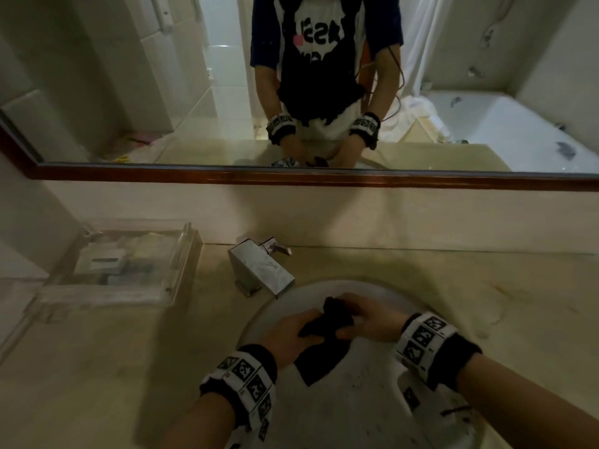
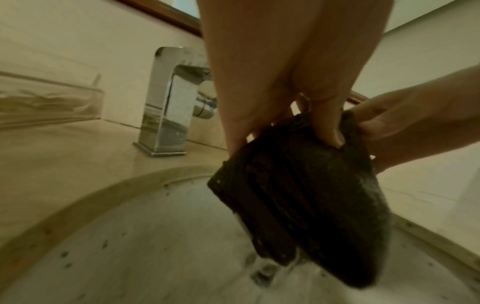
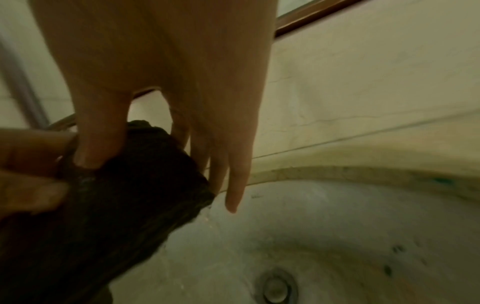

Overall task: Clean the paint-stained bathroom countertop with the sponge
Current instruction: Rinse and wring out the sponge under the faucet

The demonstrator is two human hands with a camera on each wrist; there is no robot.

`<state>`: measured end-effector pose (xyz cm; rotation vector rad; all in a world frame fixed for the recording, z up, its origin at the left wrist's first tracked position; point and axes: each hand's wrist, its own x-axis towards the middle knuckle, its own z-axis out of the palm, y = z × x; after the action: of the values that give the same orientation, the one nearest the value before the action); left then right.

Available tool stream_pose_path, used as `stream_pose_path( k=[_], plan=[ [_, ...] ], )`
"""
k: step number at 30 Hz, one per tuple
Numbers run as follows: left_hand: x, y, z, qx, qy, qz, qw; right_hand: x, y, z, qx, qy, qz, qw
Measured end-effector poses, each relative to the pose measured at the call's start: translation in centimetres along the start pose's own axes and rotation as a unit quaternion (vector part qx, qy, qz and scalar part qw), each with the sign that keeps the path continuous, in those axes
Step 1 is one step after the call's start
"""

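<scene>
A dark, wet sponge point(image 1: 327, 322) point(image 2: 298, 197) point(image 3: 124, 201) hangs over the white sink basin point(image 1: 356, 384), squeezed and folded between both hands. My left hand point(image 1: 291, 335) point(image 2: 275, 131) pinches its near side with thumb and fingers. My right hand point(image 1: 366, 315) point(image 3: 145, 156) grips its far side, thumb pressed into the top, little finger sticking out straight. Water drips from the sponge into the basin. The beige countertop point(image 1: 113, 367) surrounds the sink; a blue-green smear point(image 3: 441, 181) marks the rim on the right.
A square chrome faucet point(image 1: 261, 270) point(image 2: 168, 102) stands just behind the basin. A clear plastic tray point(image 1: 123, 264) with small items sits at the back left. The drain point(image 3: 275, 288) lies below the sponge. A wood-framed mirror point(image 1: 291, 176) runs along the wall.
</scene>
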<state>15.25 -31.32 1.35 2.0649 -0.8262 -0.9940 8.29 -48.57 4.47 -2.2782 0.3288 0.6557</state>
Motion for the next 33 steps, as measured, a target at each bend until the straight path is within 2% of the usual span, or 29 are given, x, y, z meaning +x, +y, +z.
stream_pose_path(
  k=[2,6,10,13,15,17,19,20,21,22,23,24,25,27,30,33],
  plan=[
    [-0.5,0.8,0.8,0.003,-0.021,0.013,1.0,-1.2,1.1,-0.1,0.068,0.044,0.001,0.997],
    [-1.0,2.2,2.3,0.008,-0.011,-0.007,1.0,-3.8,3.3,0.1,0.168,0.133,0.043,0.976],
    [-1.1,4.5,5.2,0.163,-0.034,0.017,0.986,-5.9,4.3,1.0,0.272,0.25,0.125,0.921],
    [-1.0,6.1,7.0,0.24,-0.019,0.041,0.97,-7.3,4.6,1.0,0.325,0.267,0.149,0.895],
    [-0.7,7.2,7.6,0.264,-0.015,0.051,0.963,-8.6,4.5,0.6,0.406,0.273,0.144,0.86],
    [-0.6,8.1,7.7,0.209,-0.025,0.045,0.977,-10.4,4.2,-0.1,0.487,0.261,0.119,0.825],
    [-0.2,8.5,7.7,0.07,-0.04,0.023,0.996,-12.3,4.7,-0.8,0.532,0.237,0.065,0.81],
    [-0.1,8.8,7.7,-0.001,-0.045,0.004,0.999,-13.1,5.2,-1.1,0.517,0.224,0.03,0.826],
    [0.1,9.1,7.8,-0.065,-0.051,-0.019,0.996,-13.8,6.0,-1.3,0.44,0.223,0.0,0.87],
    [0.2,9.5,8.0,-0.111,-0.06,-0.047,0.991,-14.4,7.1,-1.5,0.293,0.23,-0.024,0.928],
    [0.4,10.0,8.3,-0.142,-0.072,-0.073,0.984,-14.9,8.1,-1.5,0.106,0.225,-0.04,0.968],
    [0.5,10.5,8.6,-0.162,-0.085,-0.094,0.979,-15.1,9.4,-1.3,-0.065,0.208,-0.047,0.975],
    [0.7,10.9,9.0,-0.174,-0.097,-0.108,0.974,-15.2,10.5,-1.0,-0.185,0.199,-0.052,0.961],
    [0.9,11.4,9.8,-0.179,-0.129,-0.121,0.968,-15.2,12.2,0.1,-0.302,0.216,-0.08,0.925],
    [1.0,11.6,11.3,-0.208,-0.191,-0.114,0.953,-14.6,12.9,0.7,-0.392,0.251,-0.104,0.879],
    [0.7,11.7,12.4,-0.207,-0.211,-0.123,0.947,-13.2,12.9,0.6,-0.433,0.264,-0.162,0.846]
  ],
)
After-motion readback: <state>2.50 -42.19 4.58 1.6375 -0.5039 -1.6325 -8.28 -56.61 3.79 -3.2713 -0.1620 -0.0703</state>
